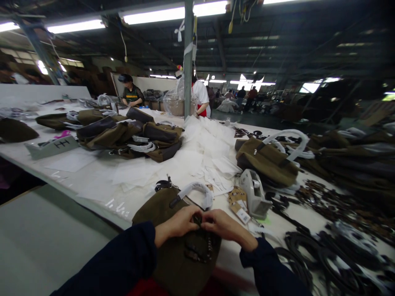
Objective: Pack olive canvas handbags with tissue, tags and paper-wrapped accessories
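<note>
An olive-green bag lies at the table's near edge, with a handle wrapped in white material arching above it. Over the bag, my left hand and my right hand meet with bent fingers, thumbs close together. Both pinch a small dark piece at the bag's upper part, too small to name. Just below my right hand, a dark strap or chain with metallic links rests on the bag's front.
More olive bags lie left, another bag right. White sheets cover the middle. A tape dispenser, tags and coiled black straps lie right. A post and two people are beyond.
</note>
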`<state>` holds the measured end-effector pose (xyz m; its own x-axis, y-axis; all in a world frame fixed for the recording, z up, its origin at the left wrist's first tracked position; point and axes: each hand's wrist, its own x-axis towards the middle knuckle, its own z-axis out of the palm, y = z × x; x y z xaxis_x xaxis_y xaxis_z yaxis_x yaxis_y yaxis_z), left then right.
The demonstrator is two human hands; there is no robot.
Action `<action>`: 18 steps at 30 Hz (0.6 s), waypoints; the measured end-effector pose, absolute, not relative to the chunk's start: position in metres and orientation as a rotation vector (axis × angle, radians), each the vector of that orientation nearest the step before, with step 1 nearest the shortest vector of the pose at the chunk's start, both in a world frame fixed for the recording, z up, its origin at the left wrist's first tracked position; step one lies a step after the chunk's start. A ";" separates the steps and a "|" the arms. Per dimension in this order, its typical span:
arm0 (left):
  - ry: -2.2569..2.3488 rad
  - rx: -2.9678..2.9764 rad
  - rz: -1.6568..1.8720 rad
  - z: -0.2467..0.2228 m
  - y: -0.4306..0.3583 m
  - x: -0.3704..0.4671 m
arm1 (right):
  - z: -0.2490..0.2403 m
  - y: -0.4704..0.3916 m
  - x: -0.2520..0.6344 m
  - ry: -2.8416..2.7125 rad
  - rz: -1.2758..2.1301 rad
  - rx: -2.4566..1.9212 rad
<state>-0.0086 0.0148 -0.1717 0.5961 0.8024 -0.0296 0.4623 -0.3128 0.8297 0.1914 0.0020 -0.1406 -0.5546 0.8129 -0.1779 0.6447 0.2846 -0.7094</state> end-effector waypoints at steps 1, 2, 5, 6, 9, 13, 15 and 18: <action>0.999 2.015 0.500 -0.173 0.015 -0.004 | -0.140 0.002 0.192 -2.387 1.091 -1.347; 0.990 2.052 0.508 -0.173 0.014 -0.001 | -0.139 0.001 0.192 -2.440 1.041 -1.349; 0.962 2.090 0.539 -0.177 0.013 0.006 | -0.136 -0.003 0.192 -2.553 0.840 -1.397; 0.960 2.093 0.549 -0.179 0.013 0.007 | -0.135 -0.004 0.191 -2.574 0.779 -1.412; 0.979 2.071 0.577 -0.186 0.016 0.007 | -0.131 -0.006 0.189 -2.621 0.655 -1.454; 0.959 2.050 0.605 -0.189 0.019 0.005 | -0.130 -0.006 0.189 -2.630 0.593 -1.537; 0.938 2.043 0.620 -0.190 0.018 0.005 | -0.132 -0.005 0.190 -2.626 0.569 -1.579; 0.955 2.019 0.655 -0.193 0.016 0.007 | -0.134 -0.004 0.192 -2.664 0.544 -1.602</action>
